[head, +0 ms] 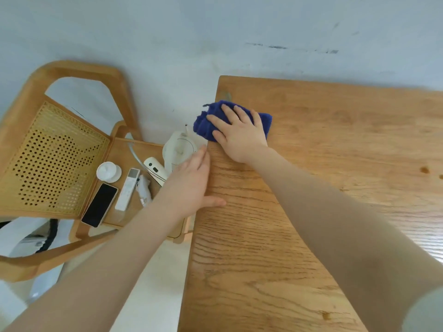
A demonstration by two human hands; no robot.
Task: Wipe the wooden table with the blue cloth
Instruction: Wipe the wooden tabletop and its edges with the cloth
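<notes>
Forearms are filling the near foreground, both reaching away from me toward the far left corner of the wooden table (pixel 311 188).

Left of the table, a wooden chair (pixel 36 144) is carrying a phone (pixel 99 204), a white remote (pixel 127 189), a small white lid (pixel 108 172) and a white kettle (pixel 178 149); none of these are touching the table.

My left hand (pixel 189 185) is resting on the table's left edge with fingers straight and together, holding nothing; the thumb is lying flat on the wood, pointing right, and I judge the hand is bracing me.

My right hand (pixel 239 135) is lying palm-down on the blue cloth (pixel 208 123), fingers spread and nearly straight, pressing rather than gripping it. The cloth is bunched directly under and beyond these fingertips, its long axis running left to right, its left end overhanging the table's left edge and its right end showing just past the little-finger side of the hand.

Relation that matters: the cloth is sitting at the left limit of the surface, so nearly all the bare wood is lying to the right of and behind the fingers. I judge the coming stroke is calling for a sweep rightward or back toward me, with the right hand doing it, since it is already on the cloth.
</notes>
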